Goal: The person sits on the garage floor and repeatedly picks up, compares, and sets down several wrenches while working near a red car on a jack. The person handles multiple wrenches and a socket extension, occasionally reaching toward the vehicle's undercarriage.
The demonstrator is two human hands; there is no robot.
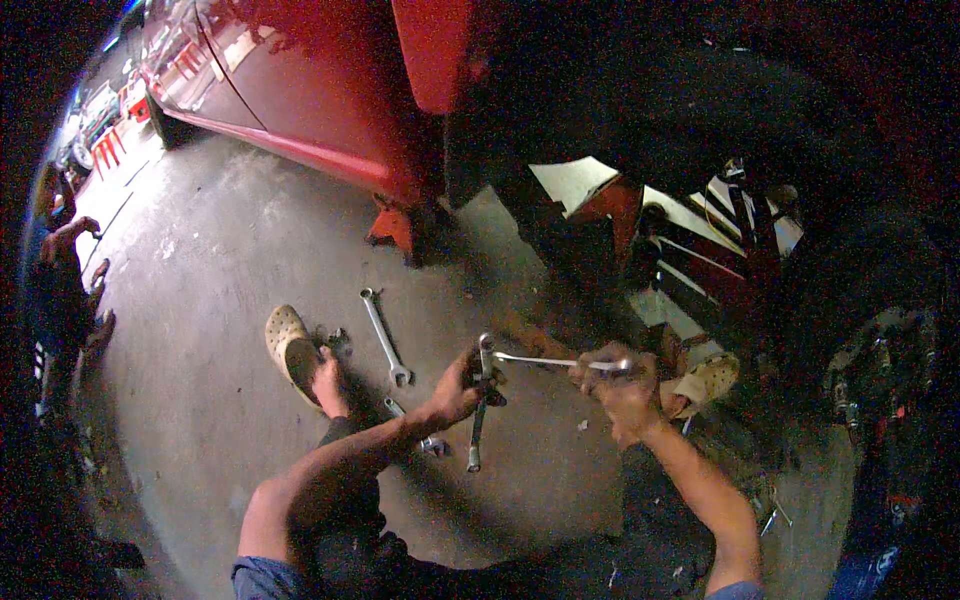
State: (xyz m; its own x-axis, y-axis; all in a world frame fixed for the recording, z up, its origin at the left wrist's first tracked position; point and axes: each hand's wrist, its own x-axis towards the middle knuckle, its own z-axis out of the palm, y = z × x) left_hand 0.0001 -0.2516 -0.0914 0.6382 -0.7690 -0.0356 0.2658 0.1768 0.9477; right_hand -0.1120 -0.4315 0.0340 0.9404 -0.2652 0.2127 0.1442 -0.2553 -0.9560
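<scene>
My left hand (460, 390) is closed around the middle of a short metal rod (476, 435) with a thicker, rounded piece at each end. The rod stands nearly upright in the view, above the concrete floor. In my right hand (622, 385), somewhat blurred, is a long, shiny wrench (545, 361). It lies almost level, and its far end meets the rod's upper end; exactly how they fit together is too small to tell. On the floor left of my hands lies a combination wrench (384, 335). Another metal tool (432, 446) is partly covered by my left forearm.
A red car (310, 110) stands ahead, with an orange-red stand (392, 230) beneath its sill. Dark wheel-well parts and pale panels (690, 215) are at right. My feet wear tan clogs (287, 345). Another person's hands (80, 265) show at the left edge.
</scene>
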